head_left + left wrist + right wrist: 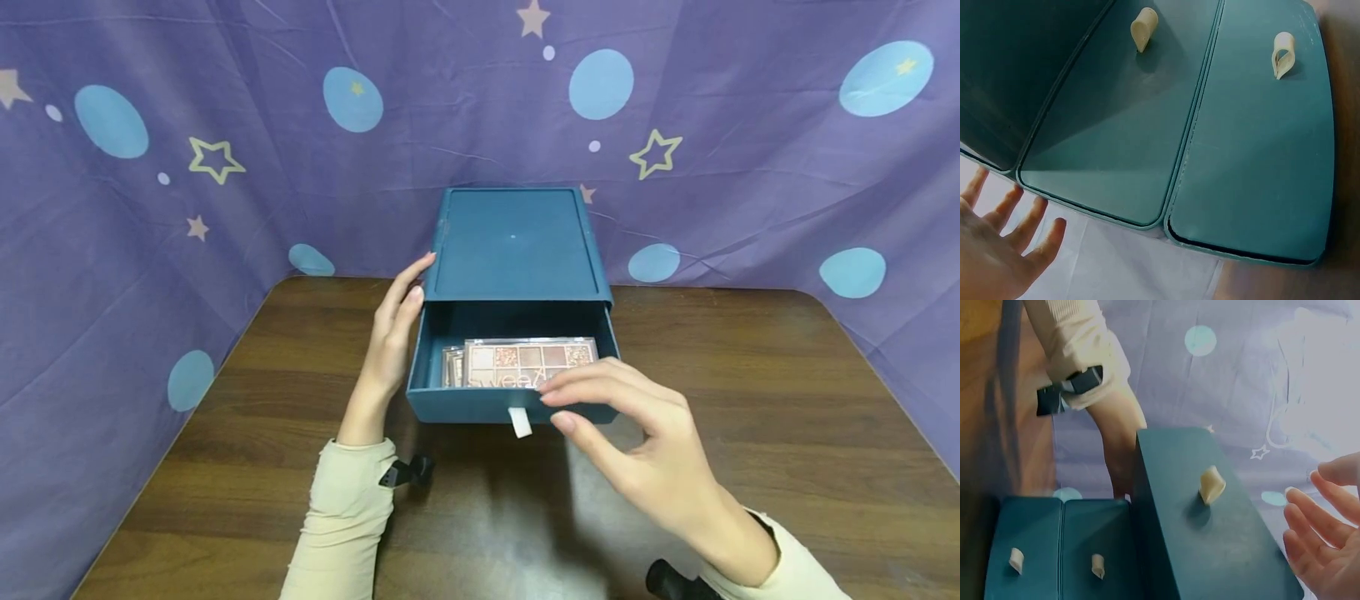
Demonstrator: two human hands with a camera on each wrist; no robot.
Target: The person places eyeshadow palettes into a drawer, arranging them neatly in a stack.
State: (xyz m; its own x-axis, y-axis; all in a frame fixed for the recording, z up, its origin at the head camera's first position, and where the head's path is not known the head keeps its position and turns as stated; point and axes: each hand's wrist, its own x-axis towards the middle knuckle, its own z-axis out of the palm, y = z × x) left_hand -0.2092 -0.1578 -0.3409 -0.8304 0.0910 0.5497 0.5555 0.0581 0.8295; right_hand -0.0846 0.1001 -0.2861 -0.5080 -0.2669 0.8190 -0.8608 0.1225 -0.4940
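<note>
A teal drawer cabinet stands on the table with its top drawer pulled out. Inside the drawer, a clear-lidded eyeshadow palette leans in front of another flat case, mostly hidden behind it. My left hand rests its fingertips against the cabinet's left side, fingers spread in the left wrist view. Close to the drawer's front right corner hovers my right hand, fingers extended and slightly bent, holding nothing. Whether its fingertips touch the drawer rim I cannot tell. A pale fabric pull tab hangs from the drawer front.
Two closed lower drawers show in the wrist views, each with a pale loop tab. The brown wooden table extends on both sides of the cabinet. A purple star-patterned cloth hangs behind it. Black camera straps sit at both wrists.
</note>
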